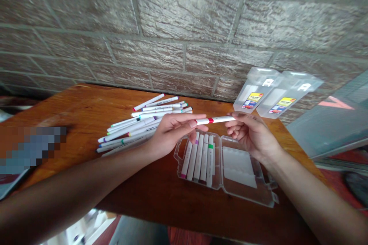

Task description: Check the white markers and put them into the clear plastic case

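Mid-frame, my left hand [174, 129] pinches one end of the red-banded white marker [220, 119] between thumb and fingers; its slim barrel looks light, stiff, slightly slick, best gripped near the ends. Right of centre, my right hand [255, 132] nips the other end, its lower fingers curled.

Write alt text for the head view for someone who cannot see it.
A left hand and right hand hold a white marker with a red band near an open clear case, more markers in its left half. A marker pile lies leftward on a wooden table; two clear containers stand near a brick wall.
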The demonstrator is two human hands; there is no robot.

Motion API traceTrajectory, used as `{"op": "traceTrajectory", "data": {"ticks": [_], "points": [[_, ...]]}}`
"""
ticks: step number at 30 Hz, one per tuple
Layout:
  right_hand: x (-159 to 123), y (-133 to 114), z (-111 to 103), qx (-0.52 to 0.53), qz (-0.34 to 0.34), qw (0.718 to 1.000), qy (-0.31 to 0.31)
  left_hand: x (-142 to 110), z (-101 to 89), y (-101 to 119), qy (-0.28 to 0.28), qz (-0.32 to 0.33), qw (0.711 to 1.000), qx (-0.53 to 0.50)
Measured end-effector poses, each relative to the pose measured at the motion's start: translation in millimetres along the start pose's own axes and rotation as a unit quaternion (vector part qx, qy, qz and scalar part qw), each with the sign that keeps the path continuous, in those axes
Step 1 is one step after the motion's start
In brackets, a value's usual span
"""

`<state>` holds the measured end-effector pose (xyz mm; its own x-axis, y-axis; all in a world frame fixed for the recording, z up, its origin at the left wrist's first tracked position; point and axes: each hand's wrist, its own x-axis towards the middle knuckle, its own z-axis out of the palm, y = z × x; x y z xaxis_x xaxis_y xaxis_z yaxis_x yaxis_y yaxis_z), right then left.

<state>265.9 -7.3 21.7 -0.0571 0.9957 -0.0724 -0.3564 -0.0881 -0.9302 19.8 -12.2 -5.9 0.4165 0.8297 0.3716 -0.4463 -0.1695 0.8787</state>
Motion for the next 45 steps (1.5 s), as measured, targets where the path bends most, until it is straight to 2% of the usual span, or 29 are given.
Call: {"op": "traceTrajectory", "data": {"ticks": [9, 25, 34, 45], "points": [[-0.6, 1.0, -0.8, 0.001, -0.004, 1.0, -0.009, -1.0, 1.8, 1.0, 0.005, 0.003, 1.0, 0.009], [-2.7, 2.1, 0.0, -0.011, -0.039, 0.999, -0.006, 1.6, 5.0, 2.6, 0.064, -0.009, 0.996, 0.061], [-4.2, 3.8, -1.3, -0.031, -0.059, 0.997, -0.025, 4.0, 4.9, 1.8, 0.101, -0.016, 0.988, 0.113], [-8.7, 6.7, -2.0, -0.08, -0.089, 0.991, -0.066, 4.3, 2.9, 2.6, 0.106, -0.036, 0.979, 0.17]]}}
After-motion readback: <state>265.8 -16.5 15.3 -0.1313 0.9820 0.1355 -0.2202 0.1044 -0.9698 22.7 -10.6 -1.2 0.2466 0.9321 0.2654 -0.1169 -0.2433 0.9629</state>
